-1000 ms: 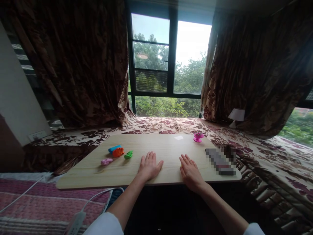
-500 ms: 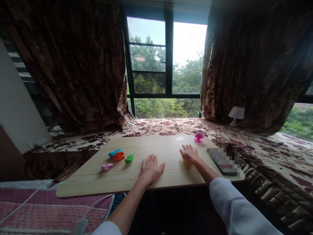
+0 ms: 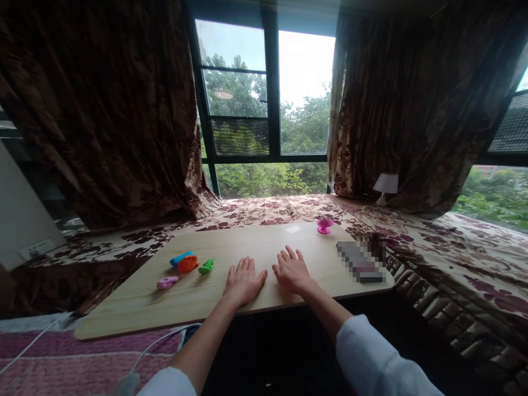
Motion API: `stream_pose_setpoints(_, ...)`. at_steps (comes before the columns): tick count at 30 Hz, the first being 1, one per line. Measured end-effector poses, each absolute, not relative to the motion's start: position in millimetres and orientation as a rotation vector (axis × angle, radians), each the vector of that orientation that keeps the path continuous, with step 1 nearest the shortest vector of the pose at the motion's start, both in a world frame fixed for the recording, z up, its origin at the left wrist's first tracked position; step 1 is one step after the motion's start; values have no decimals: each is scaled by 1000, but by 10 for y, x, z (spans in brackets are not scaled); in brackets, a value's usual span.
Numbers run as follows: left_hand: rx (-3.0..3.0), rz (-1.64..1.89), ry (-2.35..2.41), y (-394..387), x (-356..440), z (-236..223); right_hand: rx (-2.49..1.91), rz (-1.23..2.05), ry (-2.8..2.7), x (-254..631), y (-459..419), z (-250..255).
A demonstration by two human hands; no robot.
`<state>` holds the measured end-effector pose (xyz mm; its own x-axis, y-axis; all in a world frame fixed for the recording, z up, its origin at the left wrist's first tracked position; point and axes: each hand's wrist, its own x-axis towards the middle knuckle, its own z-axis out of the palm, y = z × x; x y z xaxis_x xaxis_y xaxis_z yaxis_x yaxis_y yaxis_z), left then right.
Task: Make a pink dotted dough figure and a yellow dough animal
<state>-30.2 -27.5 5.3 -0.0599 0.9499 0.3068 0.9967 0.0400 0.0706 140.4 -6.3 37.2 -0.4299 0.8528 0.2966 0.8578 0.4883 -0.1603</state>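
Note:
My left hand [image 3: 244, 282] lies flat on the light wooden table [image 3: 247, 239], fingers stretched out. To its right, my right hand [image 3: 291, 269] rests palm down with its fingers spread. Nothing shows in either hand; what may lie under the right palm is hidden. Nearest to my left hand is a small green toy-like piece [image 3: 207, 266]. Farther left are an orange piece [image 3: 188, 264], a blue piece [image 3: 177, 258] behind it, and a pink piece [image 3: 167, 282] in front.
A bright pink footed stand [image 3: 324, 225] is at the table's far right. A blurred-out dark flat object [image 3: 358, 261] lies at the right edge. Behind are a floral-covered ledge [image 3: 256, 206], a small white lamp [image 3: 385, 186] and a window between curtains.
My right hand has moved left, toward my left hand. The yellow thing that showed beneath it is no longer visible. The camera view has turned slightly right.

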Motion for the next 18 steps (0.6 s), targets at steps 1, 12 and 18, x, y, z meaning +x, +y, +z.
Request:
stream_pose_setpoints(1,-2029,-395,-2123,-268,-310,44,-1457,-32,-2372,1352,53,398)
stream_pose_setpoints(12,-2026,-449,-2114,-258,-359,5,-1598,4,-2325,2000,239,381)
stream_pose_setpoints(18,-2003,-456,-2129,-287,-315,36,-1454,24,-2468,1995,-379,269)
